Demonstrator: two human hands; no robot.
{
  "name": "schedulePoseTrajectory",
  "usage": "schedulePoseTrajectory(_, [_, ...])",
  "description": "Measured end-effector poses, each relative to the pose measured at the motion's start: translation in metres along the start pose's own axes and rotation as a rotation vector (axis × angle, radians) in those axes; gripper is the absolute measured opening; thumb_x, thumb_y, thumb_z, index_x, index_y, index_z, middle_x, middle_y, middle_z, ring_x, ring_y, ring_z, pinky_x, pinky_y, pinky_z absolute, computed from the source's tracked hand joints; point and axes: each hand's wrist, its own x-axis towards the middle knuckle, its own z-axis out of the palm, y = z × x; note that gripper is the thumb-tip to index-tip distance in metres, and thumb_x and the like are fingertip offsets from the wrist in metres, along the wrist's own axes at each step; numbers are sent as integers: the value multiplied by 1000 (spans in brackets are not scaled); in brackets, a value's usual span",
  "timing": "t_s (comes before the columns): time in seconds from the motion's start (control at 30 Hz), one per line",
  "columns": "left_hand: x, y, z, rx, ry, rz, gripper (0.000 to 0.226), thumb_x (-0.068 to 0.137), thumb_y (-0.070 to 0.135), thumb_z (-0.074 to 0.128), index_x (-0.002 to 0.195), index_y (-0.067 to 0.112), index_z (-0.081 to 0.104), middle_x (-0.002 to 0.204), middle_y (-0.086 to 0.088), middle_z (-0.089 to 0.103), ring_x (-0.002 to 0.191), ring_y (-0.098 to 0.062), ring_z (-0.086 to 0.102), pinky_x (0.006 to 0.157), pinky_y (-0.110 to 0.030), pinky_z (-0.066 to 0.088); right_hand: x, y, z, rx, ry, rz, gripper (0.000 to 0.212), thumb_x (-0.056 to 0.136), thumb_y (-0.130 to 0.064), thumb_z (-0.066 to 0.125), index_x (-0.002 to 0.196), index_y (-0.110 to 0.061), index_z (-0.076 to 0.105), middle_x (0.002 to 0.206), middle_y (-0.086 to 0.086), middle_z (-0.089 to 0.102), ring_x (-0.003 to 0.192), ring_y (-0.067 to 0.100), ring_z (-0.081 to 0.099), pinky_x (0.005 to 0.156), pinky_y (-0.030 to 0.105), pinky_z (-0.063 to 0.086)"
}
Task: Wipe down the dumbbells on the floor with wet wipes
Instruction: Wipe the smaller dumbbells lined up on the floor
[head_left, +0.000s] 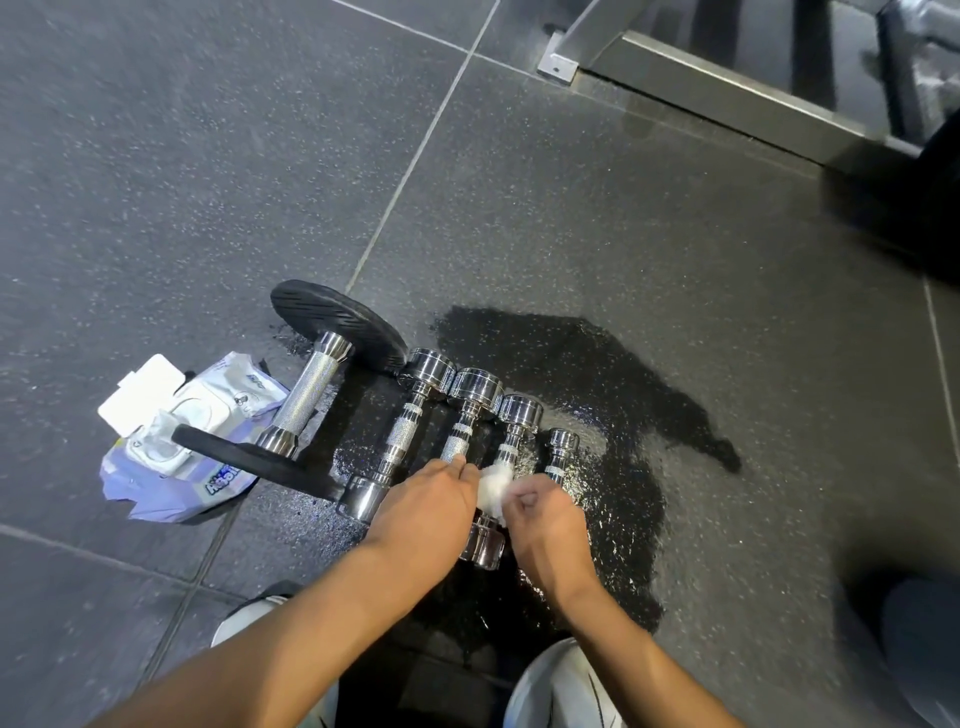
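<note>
R hand (545, 519) pinches wet wipe (493, 488) against chrome dumbbell (519, 411) hdl directly fwd, long axis pointing away; L hand (431, 501) alongside wipe, grip not discernible.

Only print in view is on the wet wipes pack (156, 499), lying on the floor to my left. Blue bubble-style brand lettering (224, 480) runs along its near edge, upside down from where I look; it's blurred and I can't read it for sure. Small dark logo (253, 375) on the far end of the same pack, too small to make out. A tiny printed figure (242, 399) beside the flip lid, not legible. Nothing else reads.
</note>
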Motion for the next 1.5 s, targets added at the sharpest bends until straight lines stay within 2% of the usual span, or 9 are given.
schedulePoseTrajectory(0.37, [1,-1,3,-3,13,9,62,99,-1,42,157,12,25,163,-7,32,150,-21,30,117,-31,31,32,-11,-4,-64,285,-236,19,102,-5,46,93,-21,50,101,-12,44,90,10,48,75,21,42])
schedulePoseTrajectory(0.53, [6,-1,0,-117,39,-47,42,97,6,43,138,12,49,134,-5,60,125,-19,51,98,-31,50,32,2,1,-5,339,-296,19,100,-5,59,109,-21,65,110,-13,54,97,4,57,90,16,50])
schedulePoseTrajectory(0.67, [15,6,-6,-358,72,-19,47,102,15,42,149,13,41,149,0,46,137,-15,40,110,-32,41,24,9,3,47,335,-332,31,96,10,55,116,-7,71,117,-3,63,109,15,64,100,10,43])
schedulePoseTrajectory(0.8, [29,16,-1,-544,-105,-22,55,105,20,39,159,17,25,165,2,24,148,-15,29,122,-35,28,19,13,-1,-26,246,-303,37,96,5,52,128,-7,68,131,9,65,124,23,57,101,2,29])
schedulePoseTrajectory(1.1, [53,22,-5,-547,-281,-65,64,101,15,37,161,15,14,168,-4,15,152,-24,23,121,-41,29,27,6,2,196,203,-250,30,106,-10,51,128,-19,70,120,-3,74,106,9,70,98,33,56])
schedulePoseTrajectory(1.2, [50,21,-8,-508,-264,-81,57,98,15,40,154,16,30,152,-10,41,123,-27,55,95,-36,50,21,7,-2,150,183,-176,32,103,-12,53,129,-23,67,115,-1,72,103,15,66,93,32,53])
schedulePoseTrajectory(1.3, [40,22,-11,-390,-263,-56,49,95,8,44,144,10,40,133,-10,49,103,-22,55,80,-29,46,14,13,-1,129,141,-149,26,102,-16,53,122,-25,66,98,-3,69,86,16,61,85,23,53])
schedulePoseTrajectory(1.37, [33,24,-13,-331,-286,-50,43,95,7,46,138,8,44,122,-8,51,95,-20,53,76,-27,43,4,19,3,120,107,-157,22,102,-16,53,118,-24,65,91,-6,66,81,13,59,77,8,46])
schedulePoseTrajectory(1.5, [23,32,-15,-300,-316,-53,36,98,8,47,134,6,49,120,-11,56,92,-19,55,79,-26,45,-3,26,4,83,59,-156,19,101,-12,54,112,-23,66,81,-15,59,77,10,56,74,2,42])
